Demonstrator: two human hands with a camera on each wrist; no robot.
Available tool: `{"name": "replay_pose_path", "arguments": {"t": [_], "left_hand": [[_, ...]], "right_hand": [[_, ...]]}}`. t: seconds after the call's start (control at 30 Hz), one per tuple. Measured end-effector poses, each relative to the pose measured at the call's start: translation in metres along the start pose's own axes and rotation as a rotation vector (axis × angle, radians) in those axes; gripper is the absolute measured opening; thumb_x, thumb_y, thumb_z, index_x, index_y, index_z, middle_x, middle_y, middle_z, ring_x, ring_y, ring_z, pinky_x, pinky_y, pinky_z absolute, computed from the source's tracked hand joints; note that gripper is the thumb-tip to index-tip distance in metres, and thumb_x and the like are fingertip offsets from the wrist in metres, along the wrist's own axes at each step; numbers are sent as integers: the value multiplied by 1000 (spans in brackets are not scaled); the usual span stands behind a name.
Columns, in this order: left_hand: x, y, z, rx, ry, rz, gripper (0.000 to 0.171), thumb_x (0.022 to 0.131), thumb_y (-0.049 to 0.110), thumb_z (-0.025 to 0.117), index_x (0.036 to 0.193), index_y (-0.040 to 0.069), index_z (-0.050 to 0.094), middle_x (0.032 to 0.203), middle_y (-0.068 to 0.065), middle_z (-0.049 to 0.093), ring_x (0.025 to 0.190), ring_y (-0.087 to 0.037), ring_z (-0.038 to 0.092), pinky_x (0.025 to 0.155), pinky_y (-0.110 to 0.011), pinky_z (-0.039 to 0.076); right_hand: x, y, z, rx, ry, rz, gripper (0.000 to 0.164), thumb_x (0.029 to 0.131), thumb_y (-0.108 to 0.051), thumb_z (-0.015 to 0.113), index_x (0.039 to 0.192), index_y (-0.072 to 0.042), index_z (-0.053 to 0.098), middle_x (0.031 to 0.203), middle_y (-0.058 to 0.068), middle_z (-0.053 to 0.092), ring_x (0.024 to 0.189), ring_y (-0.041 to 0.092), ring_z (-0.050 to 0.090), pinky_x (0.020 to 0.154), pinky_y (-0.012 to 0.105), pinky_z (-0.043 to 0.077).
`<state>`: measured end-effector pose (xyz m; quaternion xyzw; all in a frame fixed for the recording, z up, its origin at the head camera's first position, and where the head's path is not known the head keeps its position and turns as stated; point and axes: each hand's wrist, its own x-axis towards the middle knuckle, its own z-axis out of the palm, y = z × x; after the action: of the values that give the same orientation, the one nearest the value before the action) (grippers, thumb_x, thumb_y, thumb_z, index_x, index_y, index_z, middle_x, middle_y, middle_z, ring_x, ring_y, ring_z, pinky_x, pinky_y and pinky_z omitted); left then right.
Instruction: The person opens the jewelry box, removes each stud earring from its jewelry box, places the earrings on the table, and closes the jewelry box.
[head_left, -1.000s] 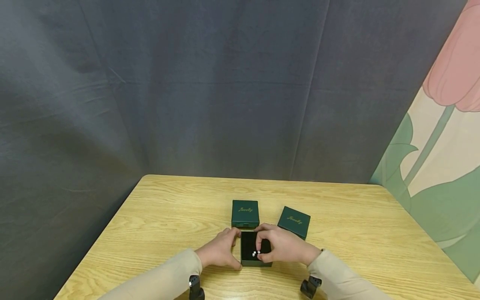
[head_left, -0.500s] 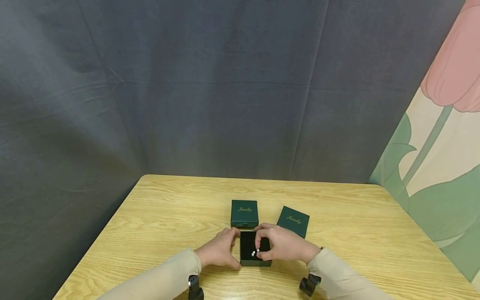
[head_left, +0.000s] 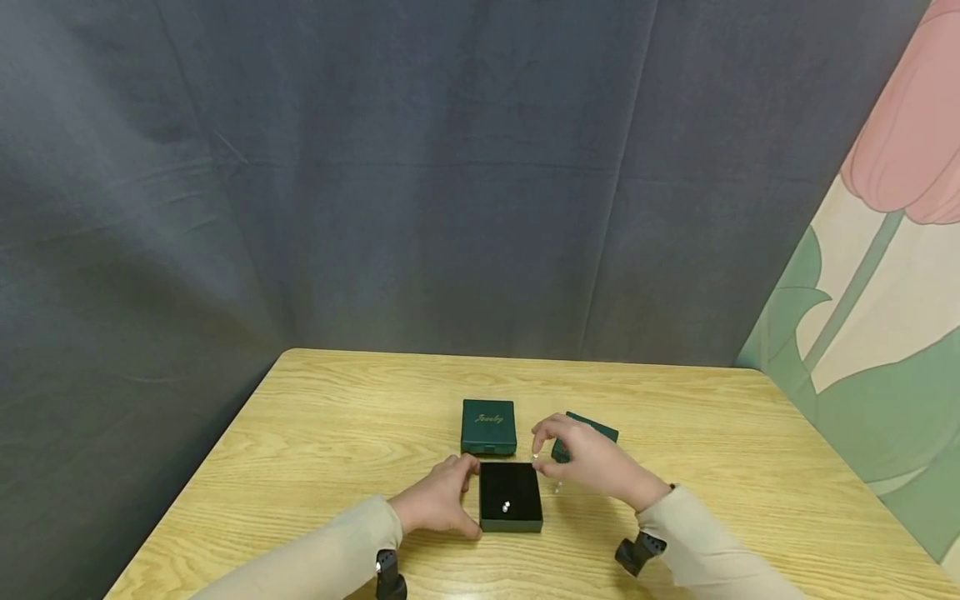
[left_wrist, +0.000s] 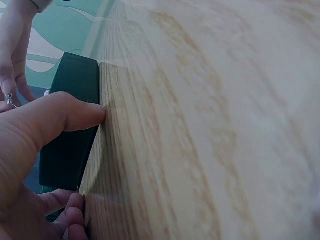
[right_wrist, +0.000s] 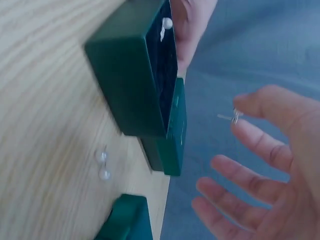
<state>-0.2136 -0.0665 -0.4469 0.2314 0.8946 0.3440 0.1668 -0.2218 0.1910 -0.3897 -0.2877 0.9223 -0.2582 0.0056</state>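
Note:
My left hand (head_left: 438, 502) grips the left side of an open dark green jewelry box (head_left: 511, 526), thumb by the front corner and fingers at the back. Inside, an earring (head_left: 506, 507) with a pearl-like bead sits on the black lining. Just beyond the box's right back corner, my right hand (head_left: 592, 460) is raised. Its thumb and index fingertip pinch a small silver earring (right_wrist: 235, 116) with a thin straight post; the other fingers are spread. Below this hand, a small piece with two pearl-like beads (right_wrist: 103, 165) lies on the table.
Behind the open box stands a green box (head_left: 489, 425) marked "Jewelry" in gold. A second green box or lid (head_left: 596, 423) lies to the right, partly covered by my right hand. The wooden table (head_left: 360, 400) ends at a grey curtain (head_left: 450, 208).
My right hand has lifted out of the open box and moved right and back, carrying the pinched earring. One earring stays in the box. The left hand keeps its place.

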Motion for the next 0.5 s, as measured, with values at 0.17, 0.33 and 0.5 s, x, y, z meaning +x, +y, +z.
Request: {"name": "replay_pose_path", "arguments": {"t": [0.17,0.33,0.5], "left_hand": [[0,0,0,-3,-6,-1,75,63,20,88,125,10,47,98,0,45,87,-15,42,74,-29,41],[0,1,0,-8,-12,-3,75,63,20,88,125,11,47,97,-1,44,86,-15,41,73,-29,40],[0,0,1,-13,-12,-1,74,63,20,87,124,11,47,97,-1,44,87,-15,40,73,-28,40]], "right_hand": [[-3,7,-2,1,22,64,11,88,-19,71,91,-21,60,100,-5,61,96,24,62,82,39,51],[-8,14,2,51,-46,100,9,88,-18,70,91,-18,61,93,-5,62,84,16,60,71,30,50],[-14,21,10,139,-103,87,7,89,-12,67,89,-14,60,83,-7,62,70,7,56,60,24,47]]}}
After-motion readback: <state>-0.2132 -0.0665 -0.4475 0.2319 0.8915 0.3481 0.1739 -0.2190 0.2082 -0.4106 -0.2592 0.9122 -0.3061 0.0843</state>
